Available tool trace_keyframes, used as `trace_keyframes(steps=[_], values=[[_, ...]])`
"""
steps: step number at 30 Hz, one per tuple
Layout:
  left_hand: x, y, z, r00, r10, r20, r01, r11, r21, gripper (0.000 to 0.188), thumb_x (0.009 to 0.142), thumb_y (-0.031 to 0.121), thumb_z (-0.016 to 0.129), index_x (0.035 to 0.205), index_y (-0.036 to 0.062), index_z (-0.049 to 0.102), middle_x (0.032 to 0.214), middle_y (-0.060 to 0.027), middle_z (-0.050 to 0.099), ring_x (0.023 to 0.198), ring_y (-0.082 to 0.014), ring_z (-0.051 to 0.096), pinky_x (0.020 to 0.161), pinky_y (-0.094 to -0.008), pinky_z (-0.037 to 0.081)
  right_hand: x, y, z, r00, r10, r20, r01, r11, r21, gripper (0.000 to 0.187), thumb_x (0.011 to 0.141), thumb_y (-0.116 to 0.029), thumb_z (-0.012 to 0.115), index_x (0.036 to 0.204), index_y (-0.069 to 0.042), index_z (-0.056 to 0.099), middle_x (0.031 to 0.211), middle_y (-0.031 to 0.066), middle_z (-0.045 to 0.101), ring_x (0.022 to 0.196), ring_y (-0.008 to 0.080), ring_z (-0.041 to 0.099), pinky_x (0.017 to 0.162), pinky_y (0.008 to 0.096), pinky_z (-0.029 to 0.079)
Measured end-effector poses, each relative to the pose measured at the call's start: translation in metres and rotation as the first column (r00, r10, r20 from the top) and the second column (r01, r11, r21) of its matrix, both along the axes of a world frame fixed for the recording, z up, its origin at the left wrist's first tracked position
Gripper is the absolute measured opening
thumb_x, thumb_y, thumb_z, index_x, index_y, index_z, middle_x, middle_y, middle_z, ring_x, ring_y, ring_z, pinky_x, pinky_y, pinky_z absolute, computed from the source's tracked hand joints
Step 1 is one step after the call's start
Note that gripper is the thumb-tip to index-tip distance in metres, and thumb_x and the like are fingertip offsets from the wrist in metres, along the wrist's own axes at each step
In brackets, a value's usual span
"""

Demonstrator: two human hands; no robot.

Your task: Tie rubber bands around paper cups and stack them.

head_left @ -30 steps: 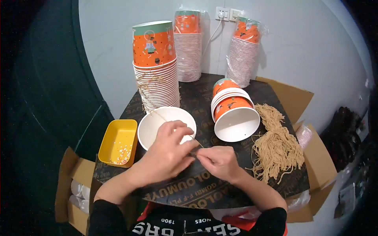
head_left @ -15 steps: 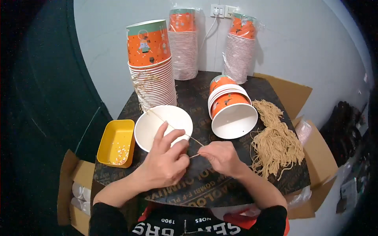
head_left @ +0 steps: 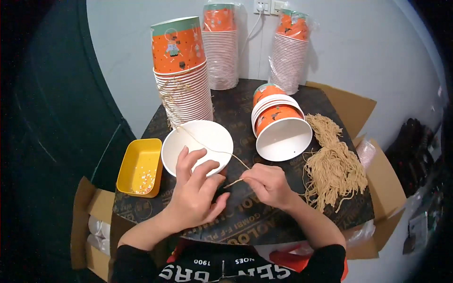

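Observation:
A thin tan string [head_left: 214, 150] crosses the mouth of an upright white-lined paper bucket [head_left: 181, 150] and runs to my right hand [head_left: 270, 185]. There my thumb and fingers pinch it, and a short loose end sticks out to the left. My left hand [head_left: 194, 191] hovers at the bucket's near rim with its fingers spread, holding nothing I can see. Just behind the bucket rises a tall stack of orange and green paper buckets [head_left: 178, 52], with string looped around its rims.
A yellow tray [head_left: 141, 162] with small white and orange bits sits left. Right lie several tipped buckets [head_left: 285, 137] and a bundle of tan strings [head_left: 332, 172]. Plastic-wrapped stacks [head_left: 220, 52] stand at the back. Open cardboard boxes [head_left: 85, 212] flank the dark table [head_left: 231, 108].
My left fingers have opened and spread, coming off the string. The string over the bucket has gone from taut to a slack curve. My right hand keeps its pinch, nearly in place.

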State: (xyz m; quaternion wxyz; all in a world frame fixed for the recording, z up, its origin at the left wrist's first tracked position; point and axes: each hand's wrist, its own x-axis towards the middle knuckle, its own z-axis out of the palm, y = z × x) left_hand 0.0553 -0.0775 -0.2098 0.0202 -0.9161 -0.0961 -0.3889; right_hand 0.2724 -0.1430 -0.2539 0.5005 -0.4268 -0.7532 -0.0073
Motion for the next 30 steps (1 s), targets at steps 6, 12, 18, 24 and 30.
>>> trace_keyframes(steps=[6,12,18,24,30], values=[[0.009,0.002,-0.017,0.999,0.021,0.030,-0.024,0.994,0.107,0.026,0.068,0.007,0.078,0.087,0.0029,0.061,0.114,-0.0156,0.057,0.125,-0.0436,0.042,0.105,-0.0709,0.025,0.000,-0.004,0.002,0.999,0.006,-0.049,-0.007,1.000,-0.010,0.005,0.085,-0.002,0.066,0.090,-0.001,0.066,0.074,0.0121,0.060,0.060,0.0276,0.060,0.054,0.0347,0.047],[0.013,-0.001,-0.016,0.998,0.033,0.054,-0.038,0.994,0.105,0.015,0.071,0.002,0.074,0.080,0.0029,0.061,0.112,-0.0157,0.059,0.126,-0.0430,0.041,0.105,-0.0708,0.026,-0.008,-0.003,0.002,0.995,-0.068,-0.070,0.072,0.996,0.055,0.025,0.083,0.004,0.064,0.108,0.001,0.065,0.104,0.0166,0.066,0.061,0.0197,0.061,0.059,0.0293,0.050],[0.013,-0.003,-0.016,0.998,0.057,0.028,-0.061,0.987,0.150,0.010,0.073,0.004,0.069,0.078,0.0014,0.061,0.114,-0.0159,0.059,0.126,-0.0425,0.042,0.105,-0.0701,0.027,-0.022,-0.012,-0.012,0.974,0.063,-0.217,-0.097,0.984,-0.149,0.031,0.086,-0.002,0.065,0.117,0.000,0.060,0.102,0.0166,0.068,0.071,0.0220,0.065,0.063,0.0304,0.052],[0.009,0.000,-0.021,0.999,0.051,-0.005,-0.050,0.984,0.174,0.012,0.072,0.007,0.068,0.075,-0.0003,0.058,0.117,-0.0164,0.058,0.128,-0.0428,0.041,0.105,-0.0698,0.027,-0.024,-0.010,-0.012,0.974,0.053,-0.219,-0.109,0.962,-0.251,0.012,0.086,-0.007,0.069,0.097,-0.003,0.064,0.080,0.0118,0.066,0.064,0.0243,0.066,0.057,0.0331,0.050],[0.006,0.000,-0.025,0.999,0.029,-0.040,-0.024,0.991,0.129,0.013,0.073,0.006,0.065,0.072,-0.0013,0.054,0.120,-0.0189,0.056,0.128,-0.0432,0.041,0.105,-0.0700,0.026,-0.025,-0.007,-0.012,0.991,0.034,-0.131,-0.063,0.973,-0.221,0.012,0.082,-0.005,0.070,0.091,-0.003,0.064,0.075,0.0111,0.062,0.060,0.0238,0.063,0.054,0.0342,0.048]])
